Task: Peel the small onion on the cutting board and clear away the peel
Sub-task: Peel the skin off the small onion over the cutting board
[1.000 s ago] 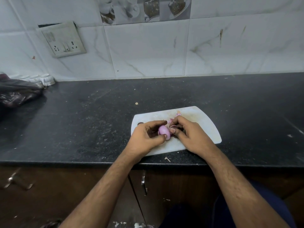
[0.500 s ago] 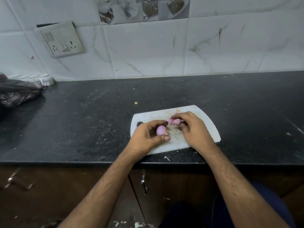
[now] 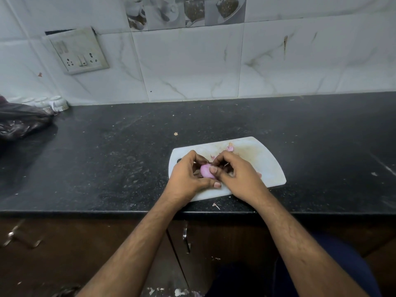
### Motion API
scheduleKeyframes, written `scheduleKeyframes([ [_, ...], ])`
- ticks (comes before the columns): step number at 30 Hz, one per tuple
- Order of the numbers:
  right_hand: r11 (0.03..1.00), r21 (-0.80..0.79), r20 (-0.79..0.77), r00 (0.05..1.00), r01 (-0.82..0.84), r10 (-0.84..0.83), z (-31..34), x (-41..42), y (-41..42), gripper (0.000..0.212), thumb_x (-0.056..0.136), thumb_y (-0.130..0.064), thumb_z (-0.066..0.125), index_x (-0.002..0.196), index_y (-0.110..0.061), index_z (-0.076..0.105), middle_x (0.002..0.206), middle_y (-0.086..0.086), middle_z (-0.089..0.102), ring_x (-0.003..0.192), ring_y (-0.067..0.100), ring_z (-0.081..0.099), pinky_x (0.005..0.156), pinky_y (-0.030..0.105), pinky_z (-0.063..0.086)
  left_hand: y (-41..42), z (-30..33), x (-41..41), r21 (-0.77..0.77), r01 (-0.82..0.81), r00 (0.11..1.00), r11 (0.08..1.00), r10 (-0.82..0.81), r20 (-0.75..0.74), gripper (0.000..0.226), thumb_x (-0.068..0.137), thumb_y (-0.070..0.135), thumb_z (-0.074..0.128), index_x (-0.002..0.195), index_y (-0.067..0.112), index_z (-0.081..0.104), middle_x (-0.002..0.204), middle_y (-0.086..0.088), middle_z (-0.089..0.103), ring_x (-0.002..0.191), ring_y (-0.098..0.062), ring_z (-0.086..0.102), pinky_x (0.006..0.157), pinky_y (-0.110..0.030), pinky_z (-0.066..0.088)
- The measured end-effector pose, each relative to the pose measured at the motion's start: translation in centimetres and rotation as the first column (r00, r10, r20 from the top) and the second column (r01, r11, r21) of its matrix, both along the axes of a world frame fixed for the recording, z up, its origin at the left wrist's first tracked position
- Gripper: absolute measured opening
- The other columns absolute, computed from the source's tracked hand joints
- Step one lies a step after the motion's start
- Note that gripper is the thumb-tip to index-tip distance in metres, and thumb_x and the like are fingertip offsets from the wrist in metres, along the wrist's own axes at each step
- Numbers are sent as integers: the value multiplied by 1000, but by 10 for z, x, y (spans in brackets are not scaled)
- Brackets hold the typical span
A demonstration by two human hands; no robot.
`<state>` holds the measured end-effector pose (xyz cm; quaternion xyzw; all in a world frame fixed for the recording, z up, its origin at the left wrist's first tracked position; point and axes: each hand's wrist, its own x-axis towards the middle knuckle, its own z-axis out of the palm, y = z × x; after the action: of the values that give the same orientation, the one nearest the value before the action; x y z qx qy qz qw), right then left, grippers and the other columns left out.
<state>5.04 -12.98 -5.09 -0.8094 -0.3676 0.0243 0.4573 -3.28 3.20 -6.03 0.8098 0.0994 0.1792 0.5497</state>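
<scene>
Small onion [image 3: 205,170] at frame centre, held just above left part of cutting board [image 3: 272,168]. Left hand [image 3: 188,176] cups and clamps it; right hand [image 3: 235,174] close against it, thumb on pink flesh, fingers pinching skin. Loose peel bits [image 3: 230,148] lie at board's upper edge. Advice: keep left grip steady, rotate bulb, pull skin in strips from tip, drop scraps onto board for one sweep.

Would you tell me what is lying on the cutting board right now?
On the board: the onion held between left hand and right hand, plus peel scraps behind them. Anything beneath the hands is hidden.
</scene>
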Motion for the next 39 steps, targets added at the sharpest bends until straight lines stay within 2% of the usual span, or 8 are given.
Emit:
scheduleKeyframes([
  [5, 1000, -2, 49, 999, 13, -13, -3, 1, 4, 2, 98, -34, 63, 96, -34, 61, 98, -16, 67, 92, 6, 61, 86, 43, 54, 3, -3, 1, -39, 3, 1000, 999, -4, -5, 65, 50, 29, 102, 98, 16, 61, 107, -5, 76, 105, -27, 74, 97, -51, 59],
  [11, 993, -120, 253, 967, -11, 42, -1, -4, 8, 9, 104, -33, 48, 101, -34, 56, 93, -17, 59, 94, 11, 52, 76, 45, 52, 3, -2, -1, -37, 3, 1000, 999, -4, -22, 65, 46, 37, 101, 94, 23, 60, 108, -9, 75, 106, -30, 73, 96, -53, 59],
  [15, 988, -125, 200, 973, -91, 115, 1, -2, 4, 10, 105, -28, 48, 98, -31, 54, 88, -13, 58, 86, 13, 54, 75, 46, 52, 3, 0, -2, -57, 18, 1000, 998, -20, -24, 64, 48, 27, 102, 96, 18, 60, 108, -13, 75, 107, -36, 72, 96, -55, 58],
  [19, 985, -121, 150, 979, -122, 140, 2, -3, 2, 8, 106, -28, 46, 100, -31, 52, 92, -13, 60, 84, 10, 57, 76, 44, 53, 3, 1, -3, -133, 38, 999, 990, -39, -4, 71, 54, 4, 101, 110, 13, 58, 108, -7, 72, 103, -26, 76, 98, -53, 59],
  [22, 983, -142, 160, 978, -115, 137, 3, -3, 4, 8, 106, -30, 44, 102, -32, 50, 96, -13, 60, 87, 11, 58, 76, 45, 53, 3, 1, -2, -180, 50, 999, 982, -45, 30, 81, 51, 5, 101, 117, 19, 55, 111, -8, 67, 105, -30, 76, 99, -53, 59],
  [29, 944, -331, 337, 933, -9, 127, 4, -10, 8, 10, 98, -20, 44, 96, -29, 43, 92, -7, 50, 79, 19, 51, 66, 44, 49, 1, 1, -2, -180, 23, 999, 983, -14, 50, 73, 58, -8, 96, 111, 17, 52, 108, -5, 65, 93, -18, 74, 91, -38, 61],
  [34, 992, -118, 81, 996, -39, 48, 1, 2, -1, 17, 105, -14, 39, 97, -27, 46, 89, -12, 58, 85, 8, 57, 78, 39, 50, -1, 1, -2, -159, -8, 999, 987, 16, 44, 67, 61, -7, 95, 106, 14, 52, 107, -4, 63, 95, -13, 72, 85, -24, 59],
  [39, 999, -27, 53, 998, 46, -45, -3, 5, 0, 15, 103, -13, 54, 103, -25, 62, 102, -10, 68, 94, 1, 61, 85, 26, 47, -1, 2, -3, -122, -20, 999, 992, 24, 30, 61, 61, -3, 97, 104, 10, 55, 103, -4, 70, 92, -10, 74, 85, -25, 61],
])
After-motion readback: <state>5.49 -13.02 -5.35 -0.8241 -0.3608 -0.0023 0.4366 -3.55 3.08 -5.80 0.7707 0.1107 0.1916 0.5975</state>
